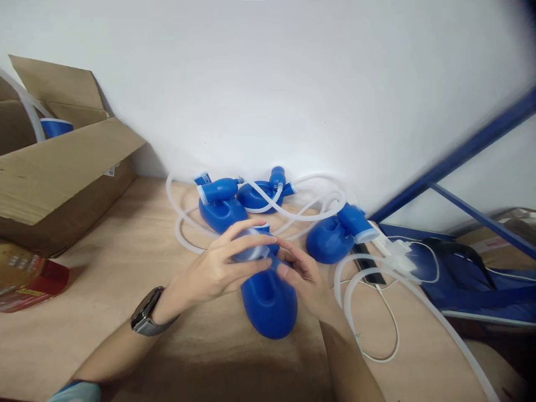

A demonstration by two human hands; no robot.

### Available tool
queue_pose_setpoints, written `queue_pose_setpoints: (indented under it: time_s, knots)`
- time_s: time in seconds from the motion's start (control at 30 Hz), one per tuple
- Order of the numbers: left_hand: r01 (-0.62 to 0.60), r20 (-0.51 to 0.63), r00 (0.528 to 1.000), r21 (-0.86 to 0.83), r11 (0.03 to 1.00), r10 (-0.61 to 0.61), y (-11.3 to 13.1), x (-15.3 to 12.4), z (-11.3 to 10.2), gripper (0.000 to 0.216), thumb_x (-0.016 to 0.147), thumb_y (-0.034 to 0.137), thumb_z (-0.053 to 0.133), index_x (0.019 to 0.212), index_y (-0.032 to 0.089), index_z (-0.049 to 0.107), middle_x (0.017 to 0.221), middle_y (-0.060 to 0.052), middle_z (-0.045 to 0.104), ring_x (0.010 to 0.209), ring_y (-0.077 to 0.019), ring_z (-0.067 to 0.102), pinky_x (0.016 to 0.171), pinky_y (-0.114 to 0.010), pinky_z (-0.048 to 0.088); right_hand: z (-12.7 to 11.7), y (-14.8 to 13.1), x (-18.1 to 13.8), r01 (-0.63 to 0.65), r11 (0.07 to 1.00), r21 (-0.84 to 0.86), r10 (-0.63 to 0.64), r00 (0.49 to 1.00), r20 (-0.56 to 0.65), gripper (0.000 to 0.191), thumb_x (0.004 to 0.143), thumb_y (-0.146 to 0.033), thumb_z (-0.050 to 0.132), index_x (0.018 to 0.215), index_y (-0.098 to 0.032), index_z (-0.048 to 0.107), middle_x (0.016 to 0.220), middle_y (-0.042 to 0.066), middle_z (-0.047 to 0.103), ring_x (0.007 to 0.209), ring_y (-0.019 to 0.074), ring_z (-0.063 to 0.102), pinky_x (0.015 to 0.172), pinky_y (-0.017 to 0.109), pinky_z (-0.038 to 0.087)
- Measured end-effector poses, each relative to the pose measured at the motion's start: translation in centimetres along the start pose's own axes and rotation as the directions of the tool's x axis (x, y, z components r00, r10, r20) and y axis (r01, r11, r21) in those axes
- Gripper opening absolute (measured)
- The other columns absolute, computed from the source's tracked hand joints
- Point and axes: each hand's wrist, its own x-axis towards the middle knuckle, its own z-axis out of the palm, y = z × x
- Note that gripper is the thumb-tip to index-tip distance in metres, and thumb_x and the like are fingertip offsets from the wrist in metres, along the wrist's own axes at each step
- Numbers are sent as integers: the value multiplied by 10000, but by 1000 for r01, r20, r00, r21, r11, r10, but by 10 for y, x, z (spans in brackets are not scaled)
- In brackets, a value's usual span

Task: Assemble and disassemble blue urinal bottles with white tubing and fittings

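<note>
My left hand [218,265] is closed around a blue funnel-shaped cup [247,254] with a whitish, see-through rim. At the narrow blue end of this cup, the fingers of my right hand [304,273] are pinched. Just below both hands a blue plastic urinal bottle [271,307] lies on the wooden table [201,352]; its neck is partly hidden by my fingers. Behind them are similar blue bottles with cups: one at the left [221,209], one in the middle [255,195] and one at the right [330,240]. Clear white hoses [288,215] loop among them.
An open cardboard box [75,178] with a blue cup and hose inside stands at the left, a red-lidded jar [37,276] before it. At the right are a phone [371,265], a power strip [381,240], cables, a loose hose [444,324] and a blue metal frame [456,151].
</note>
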Motion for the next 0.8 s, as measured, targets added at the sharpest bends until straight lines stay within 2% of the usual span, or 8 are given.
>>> queue_pose_setpoints:
  time_s: [0.27,0.37,0.47,0.57,0.63,0.73,0.8]
  knots:
    - [-16,35,999,16,1000,15,-3,-1,-3,279,1004,121,640,1268,196,693,1445,-182,637,1517,-363,423,1115,-595,542,1,1,0,23,999,-46,-27,996,-81,459,931,-562,681,1293,-287,738,886,21,655,794,147,576,732,249,517]
    - [-21,18,1000,10,1000,21,-1,-1,-1,416,977,203,722,1384,196,637,1397,-174,673,1414,-323,554,1106,-519,560,0,-1,1,41,998,-57,-46,994,-104,400,929,-574,678,1167,-273,789,885,30,715,798,155,632,754,259,548]
    - [103,41,994,-3,995,-103,1,-2,0,533,974,310,743,1472,217,575,1357,-144,693,1240,-263,680,1057,-420,586,0,-6,2,59,996,-68,-67,991,-113,406,900,-615,699,1034,-253,821,891,43,756,845,178,693,812,286,579]
    - [292,114,950,-1,957,-290,4,-2,-2,575,962,406,738,1488,247,569,1365,-122,680,1196,-260,701,1014,-376,598,2,-11,3,64,991,-121,-78,991,-112,434,895,-642,693,1012,-249,833,928,58,787,872,197,723,853,318,595]
    - [344,139,930,-1,939,-341,4,-3,-4,555,956,438,733,1455,236,595,1328,-112,694,1158,-258,716,983,-362,605,5,-14,4,81,984,-160,-101,987,-127,448,904,-654,676,1029,-254,835,981,66,804,888,205,736,856,323,598]
    - [331,132,934,23,943,-331,3,-4,-10,517,972,459,710,1418,217,613,1281,-112,720,1109,-256,736,941,-349,613,9,-15,2,137,969,-208,-167,976,-138,452,898,-664,684,1032,-259,833,1007,64,814,908,215,750,851,317,603]
    - [247,127,959,56,968,-252,4,-5,-15,552,988,482,690,1453,207,577,1292,-127,722,1133,-262,732,955,-347,608,11,-16,0,183,957,-227,-206,975,-81,474,877,-689,695,1030,-261,829,985,63,814,884,220,753,838,318,610]
